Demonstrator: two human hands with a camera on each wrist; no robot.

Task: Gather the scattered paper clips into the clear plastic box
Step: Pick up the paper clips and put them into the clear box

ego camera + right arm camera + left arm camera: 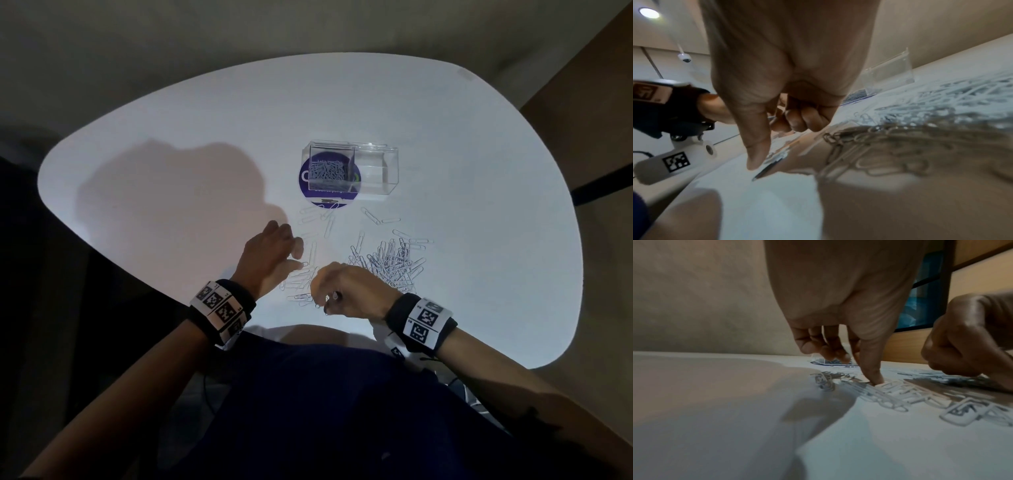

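Two hands low over the white table (pixel 171 144), near its 6 o'clock edge; left hand (pixel 270 253) at about 7 o'clock from the clear plastic box (pixel 349 171), fingers loosely bent, thumb (pixel 871 363) stretched down and pressing its tip on a small cluster of paper clips (pixel 299 284); nothing gripped there, as far as the left wrist view shows; right hand (pixel 349 291) just at 3 o'clock of the left, fingers (pixel 803 120) curled in toward the palm, thumb (pixel 756 146) pointing down to the table; thin metal seen between those fingers in the head view, seemingly a clip or two pinched, too blurred to count; big heap of paper clips (pixel 394 263) at 5 o'clock from the box, just beyond the right hand; loose clips (pixel 318 219) strewn between heap, left hand and box; box standing toward 12 o'clock from both hands, on a round purple sticker (pixel 325 198), well apart from the fingers, already holding a pile of clips in its left half; marker bands on both wrists.
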